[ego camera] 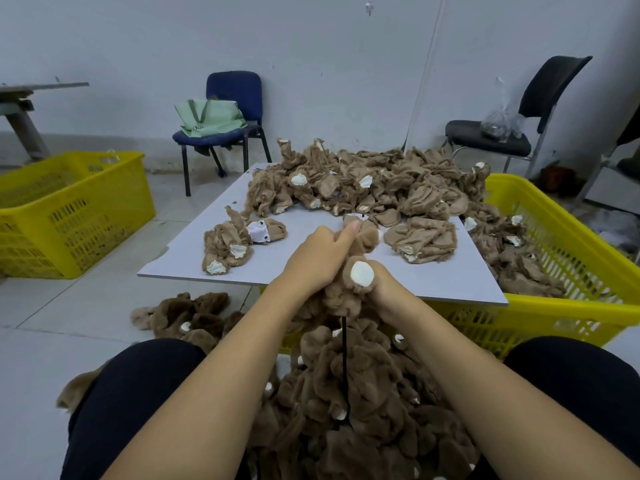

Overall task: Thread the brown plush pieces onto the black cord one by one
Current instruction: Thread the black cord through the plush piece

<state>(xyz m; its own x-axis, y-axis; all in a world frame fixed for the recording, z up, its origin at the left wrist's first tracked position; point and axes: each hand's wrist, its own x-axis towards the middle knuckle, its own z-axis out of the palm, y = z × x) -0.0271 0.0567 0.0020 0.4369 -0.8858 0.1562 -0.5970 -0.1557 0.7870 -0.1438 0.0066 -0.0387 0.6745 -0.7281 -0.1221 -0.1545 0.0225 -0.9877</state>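
Both hands meet just in front of the near edge of the grey board (194,251), which lies across a yellow basket (568,306); the left hand (317,258) has its fingers curled round the upper part of a brown plush piece (349,289), thumb extended along the top of it; the right hand (382,285) grips the same piece from the other side, largely hidden behind a round white paw pad (362,274) that faces the camera. The black cord (345,362) emerges directly beneath the held piece, between the two wrists, and hangs straight down, nearer the viewer than the board; its upper end is hidden inside the plush, so whether either hand pinches the cord itself cannot be told. Below the board's near edge, between the knees, the cord runs into a dark brown threaded heap (363,410); further plush (194,317) lies on the floor to the left of the heap. On the board: a large pile of lighter brown pieces (363,185) along its far edge, spilling rightward into the basket; a small cluster (232,244) at its left, one piece showing a white face. Left of the board and well apart, a second yellow basket (69,213); beyond the far edge, a blue chair (228,98) bearing a green bag (207,117).
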